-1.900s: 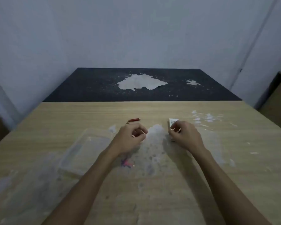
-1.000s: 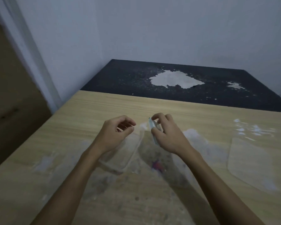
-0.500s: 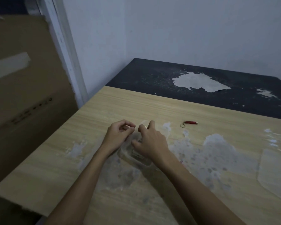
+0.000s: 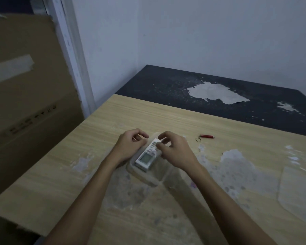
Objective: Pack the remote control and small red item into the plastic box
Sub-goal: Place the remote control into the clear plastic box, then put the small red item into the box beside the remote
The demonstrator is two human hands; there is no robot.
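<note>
A white remote control (image 4: 147, 156) with a grey screen lies inside the clear plastic box (image 4: 145, 175) on the wooden table. My right hand (image 4: 175, 150) has its fingertips on the far, button end of the remote. My left hand (image 4: 130, 145) is curled against the left side of the box, fingers bent; whether it grips the rim is unclear. The small red item (image 4: 206, 136), a slim red cylinder on a key ring, lies on the table to the right of my right hand, apart from it.
A clear plastic lid (image 4: 298, 193) lies flat at the right. The wooden table (image 4: 88, 174) ends close on the left, beside a large cardboard box (image 4: 25, 96). A black surface (image 4: 219, 92) with peeled patches adjoins the far side.
The remote was carried left in my right hand and now lies in the box. The red item, earlier by my left hand, lies on the table. The camera turned left.
</note>
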